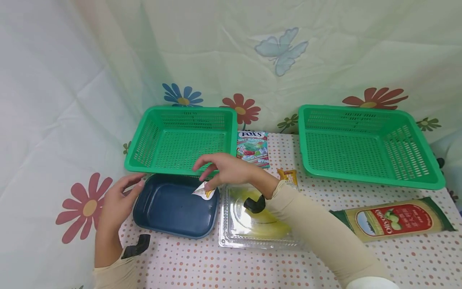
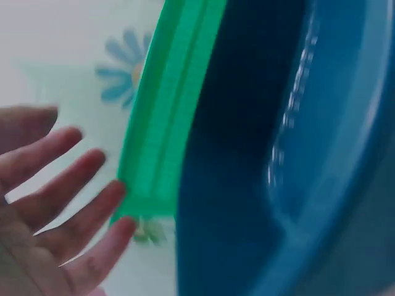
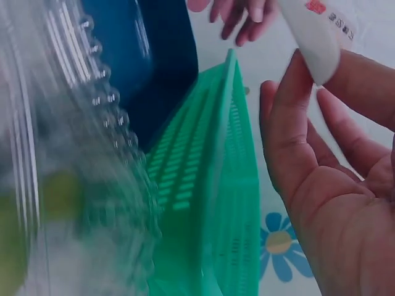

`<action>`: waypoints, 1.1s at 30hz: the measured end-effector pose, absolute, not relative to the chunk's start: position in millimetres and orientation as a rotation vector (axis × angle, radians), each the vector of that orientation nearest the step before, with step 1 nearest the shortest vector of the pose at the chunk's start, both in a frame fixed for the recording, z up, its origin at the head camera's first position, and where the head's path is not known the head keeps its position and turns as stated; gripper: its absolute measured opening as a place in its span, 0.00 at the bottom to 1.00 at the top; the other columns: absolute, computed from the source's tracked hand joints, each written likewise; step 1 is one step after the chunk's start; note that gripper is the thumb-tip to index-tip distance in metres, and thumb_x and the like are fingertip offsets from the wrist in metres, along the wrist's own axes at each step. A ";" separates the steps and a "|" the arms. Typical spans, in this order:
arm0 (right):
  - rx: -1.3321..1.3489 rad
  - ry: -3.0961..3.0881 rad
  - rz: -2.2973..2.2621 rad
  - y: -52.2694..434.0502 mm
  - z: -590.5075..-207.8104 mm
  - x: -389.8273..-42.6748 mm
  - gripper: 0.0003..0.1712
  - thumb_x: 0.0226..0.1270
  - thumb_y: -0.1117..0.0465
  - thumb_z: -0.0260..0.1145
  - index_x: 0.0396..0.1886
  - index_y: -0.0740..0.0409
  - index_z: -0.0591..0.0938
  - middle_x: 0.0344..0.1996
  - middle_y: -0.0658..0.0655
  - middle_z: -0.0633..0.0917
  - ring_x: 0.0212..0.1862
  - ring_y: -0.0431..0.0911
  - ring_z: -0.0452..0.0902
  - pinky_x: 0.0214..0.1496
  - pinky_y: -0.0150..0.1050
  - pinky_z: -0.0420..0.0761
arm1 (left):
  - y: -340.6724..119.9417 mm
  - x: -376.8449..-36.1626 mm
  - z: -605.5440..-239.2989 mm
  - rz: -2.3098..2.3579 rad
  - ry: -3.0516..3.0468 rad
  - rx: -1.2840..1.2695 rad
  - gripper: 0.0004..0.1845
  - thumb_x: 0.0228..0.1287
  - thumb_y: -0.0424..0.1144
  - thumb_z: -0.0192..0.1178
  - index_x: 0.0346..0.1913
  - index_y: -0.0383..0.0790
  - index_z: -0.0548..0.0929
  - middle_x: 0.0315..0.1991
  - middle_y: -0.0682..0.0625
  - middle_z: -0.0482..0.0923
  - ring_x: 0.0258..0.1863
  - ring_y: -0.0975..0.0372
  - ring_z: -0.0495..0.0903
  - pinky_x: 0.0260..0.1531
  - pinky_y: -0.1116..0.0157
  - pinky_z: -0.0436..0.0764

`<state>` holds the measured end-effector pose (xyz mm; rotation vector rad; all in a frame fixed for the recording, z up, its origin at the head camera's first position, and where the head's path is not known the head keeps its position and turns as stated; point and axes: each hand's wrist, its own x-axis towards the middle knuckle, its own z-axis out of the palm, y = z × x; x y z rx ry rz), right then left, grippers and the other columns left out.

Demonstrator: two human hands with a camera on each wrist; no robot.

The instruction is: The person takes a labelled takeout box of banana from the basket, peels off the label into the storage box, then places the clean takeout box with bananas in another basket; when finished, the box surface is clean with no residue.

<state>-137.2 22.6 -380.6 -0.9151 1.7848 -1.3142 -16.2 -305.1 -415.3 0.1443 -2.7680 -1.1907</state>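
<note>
My right hand (image 1: 231, 169) pinches a small white curled label (image 1: 205, 191) with yellow print between thumb and forefinger. It is over the right end of a dark blue plastic tub (image 1: 173, 210), which has nothing inside. In the right wrist view the label (image 3: 313, 43) curls down from the fingertips and shows red and dark print on its far part. Beside the tub's left rim is my left hand (image 1: 116, 202), fingers relaxed and holding nothing. The left wrist view shows that hand (image 2: 55, 216) with fingers spread, apart from the tub (image 2: 228, 185).
Two green baskets stand behind, one left (image 1: 180, 150) and one right (image 1: 361, 156). Under my right forearm sits a clear plastic box (image 1: 229, 237) with something yellow-green inside. A Fox's candy bag (image 1: 252, 147), a small orange packet (image 1: 286, 175) and an Olivoila spaghetti pack (image 1: 397, 220) lie around.
</note>
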 end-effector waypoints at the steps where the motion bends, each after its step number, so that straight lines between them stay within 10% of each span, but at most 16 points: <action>1: -0.913 1.797 -1.297 19.8 -382.0 -137.1 0.27 0.62 0.69 0.75 0.60 0.56 0.79 0.62 0.57 0.80 0.60 0.53 0.83 0.50 0.41 0.87 | -313.0 -16.9 -418.0 -1.234 -2.817 0.153 0.23 0.77 0.45 0.58 0.68 0.37 0.77 0.64 0.37 0.77 0.65 0.44 0.75 0.58 0.70 0.79; 5: -0.968 1.867 -1.224 8.2 -386.9 -135.9 0.16 0.62 0.67 0.75 0.50 0.56 0.86 0.57 0.55 0.84 0.55 0.44 0.84 0.55 0.38 0.85 | -338.2 -21.6 -435.5 -1.382 -2.979 0.095 0.30 0.79 0.48 0.55 0.75 0.37 0.68 0.72 0.34 0.69 0.70 0.38 0.70 0.61 0.51 0.79; 10: -1.099 1.950 -1.141 -6.6 -391.3 -132.4 0.07 0.67 0.62 0.73 0.43 0.55 0.90 0.49 0.53 0.88 0.50 0.37 0.82 0.57 0.33 0.82 | -357.3 -27.0 -462.7 -1.713 -2.922 -0.013 0.32 0.78 0.44 0.57 0.78 0.38 0.63 0.76 0.34 0.63 0.68 0.59 0.76 0.56 0.76 0.77; 15: -1.115 1.986 -1.117 -20.0 -393.2 -127.4 0.06 0.71 0.56 0.70 0.40 0.51 0.90 0.33 0.47 0.89 0.35 0.36 0.80 0.41 0.30 0.79 | -365.4 -28.3 -477.0 -1.872 -2.843 -0.072 0.32 0.78 0.40 0.57 0.78 0.38 0.62 0.76 0.31 0.60 0.56 0.82 0.75 0.51 0.76 0.80; 28: -1.098 2.067 -1.078 -46.2 -394.1 -110.7 0.06 0.74 0.58 0.67 0.42 0.52 0.88 0.26 0.45 0.85 0.29 0.34 0.76 0.39 0.29 0.75 | -375.7 -21.6 -475.4 -1.879 -2.910 -0.095 0.32 0.75 0.38 0.60 0.78 0.42 0.64 0.58 0.49 0.77 0.46 0.65 0.81 0.45 0.69 0.85; 33: -1.100 2.088 -1.039 -53.3 -396.0 -107.4 0.05 0.73 0.57 0.68 0.36 0.51 0.85 0.25 0.44 0.83 0.28 0.35 0.75 0.38 0.29 0.74 | -381.4 -24.1 -480.0 -1.971 -2.898 -0.089 0.33 0.76 0.38 0.59 0.80 0.43 0.61 0.68 0.57 0.70 0.54 0.72 0.78 0.51 0.72 0.82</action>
